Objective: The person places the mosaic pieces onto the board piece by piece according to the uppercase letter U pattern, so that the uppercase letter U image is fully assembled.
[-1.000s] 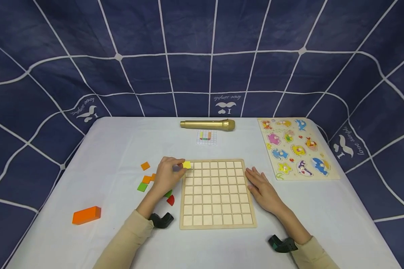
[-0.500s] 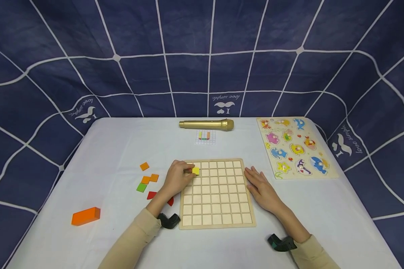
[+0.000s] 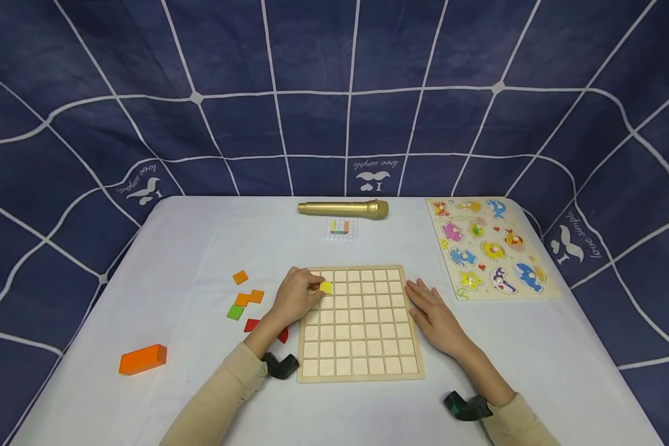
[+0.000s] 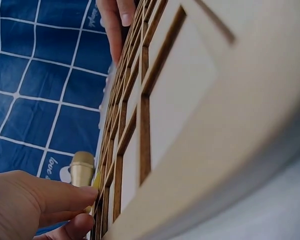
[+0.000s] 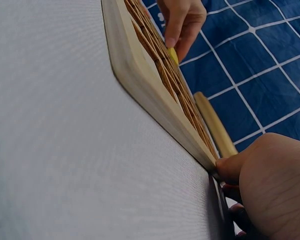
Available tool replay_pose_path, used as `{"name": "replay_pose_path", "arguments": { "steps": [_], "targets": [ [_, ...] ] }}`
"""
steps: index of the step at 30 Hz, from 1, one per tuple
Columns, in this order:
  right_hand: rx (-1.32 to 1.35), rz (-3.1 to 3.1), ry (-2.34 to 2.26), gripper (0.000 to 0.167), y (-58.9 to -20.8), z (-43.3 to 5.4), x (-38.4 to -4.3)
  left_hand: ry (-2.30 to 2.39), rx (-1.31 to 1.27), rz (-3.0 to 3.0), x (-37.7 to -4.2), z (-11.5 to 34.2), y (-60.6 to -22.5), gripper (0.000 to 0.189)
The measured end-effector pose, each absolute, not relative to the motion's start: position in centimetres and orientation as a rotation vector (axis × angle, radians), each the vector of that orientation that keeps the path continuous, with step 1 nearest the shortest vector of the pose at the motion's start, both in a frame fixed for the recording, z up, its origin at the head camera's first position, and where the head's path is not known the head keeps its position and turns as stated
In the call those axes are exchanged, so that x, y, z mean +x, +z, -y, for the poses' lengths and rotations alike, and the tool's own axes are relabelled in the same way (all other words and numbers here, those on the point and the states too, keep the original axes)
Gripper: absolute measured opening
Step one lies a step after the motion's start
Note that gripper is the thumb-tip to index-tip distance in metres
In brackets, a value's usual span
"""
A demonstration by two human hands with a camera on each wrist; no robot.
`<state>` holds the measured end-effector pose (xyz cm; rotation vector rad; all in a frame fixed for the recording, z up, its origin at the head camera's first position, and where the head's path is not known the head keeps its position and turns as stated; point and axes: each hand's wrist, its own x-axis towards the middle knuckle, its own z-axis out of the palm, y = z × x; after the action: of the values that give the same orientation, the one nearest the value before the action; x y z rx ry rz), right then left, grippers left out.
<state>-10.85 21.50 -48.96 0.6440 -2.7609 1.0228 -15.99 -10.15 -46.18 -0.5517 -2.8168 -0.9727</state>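
Observation:
My left hand [image 3: 297,296] pinches a small yellow square tile [image 3: 326,287] between thumb and fingers, over the far left part of a wooden grid board [image 3: 361,378]. In the right wrist view the yellow tile [image 5: 173,55] stands tilted at the board's surface; whether it sits in a cell I cannot tell. My right hand [image 3: 437,319] lies with its fingers extended along the board's right edge. Its thumb [image 5: 231,167] touches the board's side in the right wrist view. The left wrist view shows the left hand [image 4: 45,202] low at the board, with most of the tile hidden.
Left of the board lie orange tiles [image 3: 242,300], a green tile [image 3: 235,312] and red pieces [image 3: 251,325], partly behind the left forearm. An orange block [image 3: 142,359] is farther left. Behind are a pattern card [image 3: 342,230] and a gold microphone [image 3: 342,209]; an animal puzzle [image 3: 493,249] lies right.
My left hand has carried the yellow tile from the board's far left corner a little right and nearer, and has barely moved since half a second ago. The right hand stays in place.

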Motion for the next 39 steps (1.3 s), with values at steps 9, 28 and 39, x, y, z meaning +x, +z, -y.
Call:
{"name": "replay_pose_path", "arguments": {
  "steps": [9,28,39],
  "targets": [
    [0.628,2.778,1.029,0.048,-49.1,-21.5,-10.8,-0.878,-0.612,2.816,-16.0,10.1,-46.3,0.031],
    [0.643,2.752,1.004,0.047,-49.0,-21.5,-10.8,-1.287,-0.455,2.649,-14.8,18.0,-44.6,0.063],
    [0.645,2.745,1.009,0.047,-49.0,-21.4,-10.7,-1.129,-0.383,2.804,-14.4,17.8,-47.1,0.063]
  ]
}}
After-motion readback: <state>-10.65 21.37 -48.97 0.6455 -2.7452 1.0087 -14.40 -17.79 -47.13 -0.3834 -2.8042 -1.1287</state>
